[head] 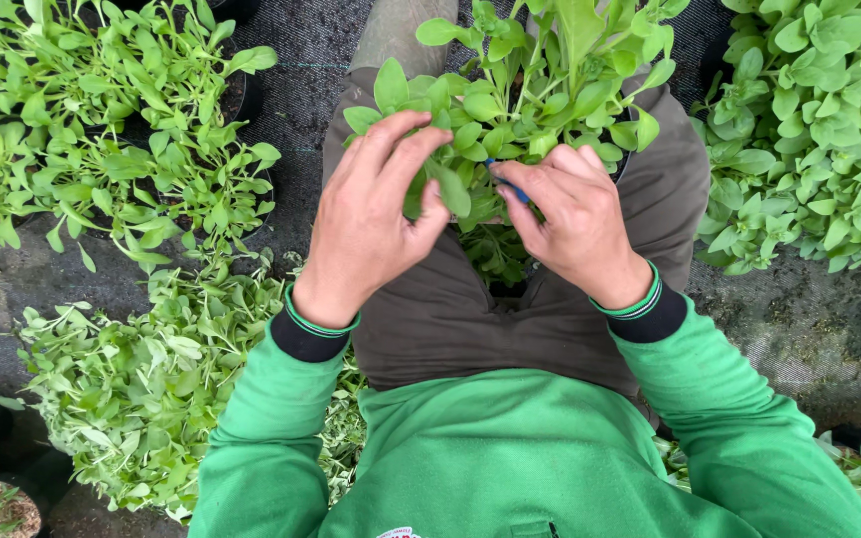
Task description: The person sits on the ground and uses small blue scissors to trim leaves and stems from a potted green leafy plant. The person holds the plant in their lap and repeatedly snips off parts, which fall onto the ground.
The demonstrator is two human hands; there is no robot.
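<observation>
Single head view, looking steeply down, close over lap

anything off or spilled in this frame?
One thing stands out: a loose heap of cut leafy stems lies on the ground cloth beside the person's left side, not in pots. The left hand and right hand work in the potted plant; a blue object shows at the right fingers.
</observation>
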